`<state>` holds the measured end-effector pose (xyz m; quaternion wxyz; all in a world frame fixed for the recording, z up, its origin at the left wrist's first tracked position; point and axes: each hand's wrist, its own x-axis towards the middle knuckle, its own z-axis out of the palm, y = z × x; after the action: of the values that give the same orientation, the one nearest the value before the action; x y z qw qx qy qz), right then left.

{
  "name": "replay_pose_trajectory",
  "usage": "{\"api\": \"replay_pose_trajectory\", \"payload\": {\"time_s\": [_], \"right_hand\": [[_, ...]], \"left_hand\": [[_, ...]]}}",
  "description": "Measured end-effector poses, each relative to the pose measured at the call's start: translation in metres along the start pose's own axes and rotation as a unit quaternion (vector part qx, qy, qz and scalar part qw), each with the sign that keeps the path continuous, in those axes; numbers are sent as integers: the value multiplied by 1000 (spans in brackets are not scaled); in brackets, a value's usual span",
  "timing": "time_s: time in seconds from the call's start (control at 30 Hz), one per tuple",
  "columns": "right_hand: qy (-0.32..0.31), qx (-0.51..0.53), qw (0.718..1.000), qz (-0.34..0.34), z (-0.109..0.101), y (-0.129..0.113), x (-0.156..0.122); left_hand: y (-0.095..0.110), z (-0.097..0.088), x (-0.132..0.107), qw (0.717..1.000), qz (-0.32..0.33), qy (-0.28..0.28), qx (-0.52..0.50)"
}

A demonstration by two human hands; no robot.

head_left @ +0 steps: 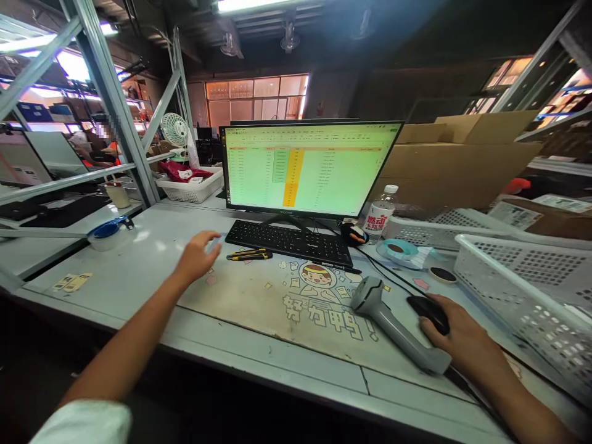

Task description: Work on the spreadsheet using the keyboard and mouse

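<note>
My right hand (456, 327) is wrapped over a black computer mouse (430, 312) at the right of the desk mat (259, 308). Raised a little at the left end of the black keyboard (291, 242) is my left hand (198, 258), its fingers apart and nothing in them. Two yellow-and-black utility knives (250, 254) lie just right of it. A grey barcode scanner (393, 327) rests on the mat beside my right hand. Behind the keyboard stands a monitor (308, 169) showing a spreadsheet with an orange column. A black pen (337, 267) lies along the keyboard's front edge.
A water bottle (380, 213), a roll of tape (400, 250) and white plastic baskets (531, 283) stand at the right, before a large cardboard box (444, 166). Back left are a basket (194, 187) and a small fan (174, 129). A person sits beyond the metal frame (108, 92).
</note>
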<state>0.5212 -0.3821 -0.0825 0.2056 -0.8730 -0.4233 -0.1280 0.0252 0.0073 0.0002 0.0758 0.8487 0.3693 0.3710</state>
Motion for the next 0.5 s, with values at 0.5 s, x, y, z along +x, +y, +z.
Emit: {"api": "replay_pose_trajectory", "payload": {"time_s": [0.5], "right_hand": [[32, -19, 999, -21, 14, 27, 0]], "left_hand": [[15, 147, 52, 989, -31, -136, 54]]}}
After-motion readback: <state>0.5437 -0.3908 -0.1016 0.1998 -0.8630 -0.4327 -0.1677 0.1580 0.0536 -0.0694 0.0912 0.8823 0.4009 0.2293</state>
